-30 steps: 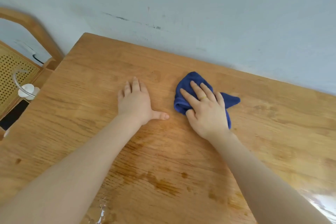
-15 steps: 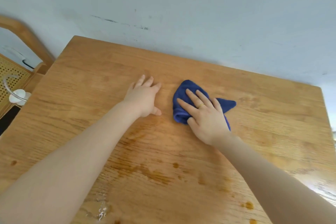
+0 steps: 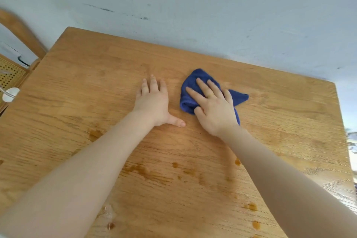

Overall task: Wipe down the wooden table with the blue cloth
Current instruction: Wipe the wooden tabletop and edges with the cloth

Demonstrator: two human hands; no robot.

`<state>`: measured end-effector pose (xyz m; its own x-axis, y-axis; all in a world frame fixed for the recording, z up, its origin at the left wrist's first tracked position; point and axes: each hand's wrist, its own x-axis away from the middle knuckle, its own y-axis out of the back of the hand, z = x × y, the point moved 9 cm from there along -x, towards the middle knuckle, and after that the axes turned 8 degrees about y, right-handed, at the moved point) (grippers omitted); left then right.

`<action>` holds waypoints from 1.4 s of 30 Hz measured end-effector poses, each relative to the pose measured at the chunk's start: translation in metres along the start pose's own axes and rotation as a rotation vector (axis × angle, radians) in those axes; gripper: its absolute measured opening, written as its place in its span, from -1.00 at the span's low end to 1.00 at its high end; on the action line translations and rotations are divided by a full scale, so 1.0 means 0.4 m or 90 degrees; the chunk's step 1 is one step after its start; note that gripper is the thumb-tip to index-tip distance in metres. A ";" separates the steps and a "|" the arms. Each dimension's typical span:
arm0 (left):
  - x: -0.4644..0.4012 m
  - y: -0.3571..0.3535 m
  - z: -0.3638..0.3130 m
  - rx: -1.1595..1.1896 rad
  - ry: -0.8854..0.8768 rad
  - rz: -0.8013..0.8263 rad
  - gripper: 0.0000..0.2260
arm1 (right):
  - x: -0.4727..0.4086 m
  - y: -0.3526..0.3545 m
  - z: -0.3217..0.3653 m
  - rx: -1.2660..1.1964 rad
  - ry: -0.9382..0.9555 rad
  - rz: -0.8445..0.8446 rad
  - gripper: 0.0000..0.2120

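A crumpled blue cloth [image 3: 188, 93] lies on the wooden table [image 3: 96, 75], a little right of its middle. My right hand [image 3: 212, 106] presses flat on top of the cloth, fingers spread and pointing toward the wall, hiding most of it. My left hand [image 3: 154, 102] rests palm down on the bare wood just left of the cloth, thumb stretched toward my right hand, holding nothing. Brown wet stains [image 3: 146, 172] and small drops mark the near half of the table.
A pale blue wall [image 3: 193, 6] runs along the table's far edge. A wooden chair with a cane back [image 3: 11, 73] stands at the left, with a small white object [image 3: 10, 93] beside the table's left edge. The table's right edge [image 3: 342, 121] is in view.
My left hand has flattened out with its thumb spread wide. My right hand with the cloth has stayed in nearly the same spot on the table. The view has shifted slightly.
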<state>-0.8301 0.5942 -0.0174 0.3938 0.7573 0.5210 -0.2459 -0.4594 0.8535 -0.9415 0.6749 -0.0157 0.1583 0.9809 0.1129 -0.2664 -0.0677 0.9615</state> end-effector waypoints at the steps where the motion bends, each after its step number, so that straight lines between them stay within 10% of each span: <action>1: -0.001 0.001 0.001 -0.001 0.002 0.000 0.24 | 0.011 0.000 0.004 -0.005 0.022 0.006 -0.37; 42: 0.005 -0.016 -0.004 -0.043 0.015 0.030 0.18 | -0.066 0.075 -0.281 -0.024 -0.264 -0.071 -0.52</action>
<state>-0.8293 0.5995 -0.0216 0.3589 0.7468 0.5599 -0.3236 -0.4631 0.8251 -1.0606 0.6674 -0.0183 0.5552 0.8247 0.1076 -0.2599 0.0492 0.9644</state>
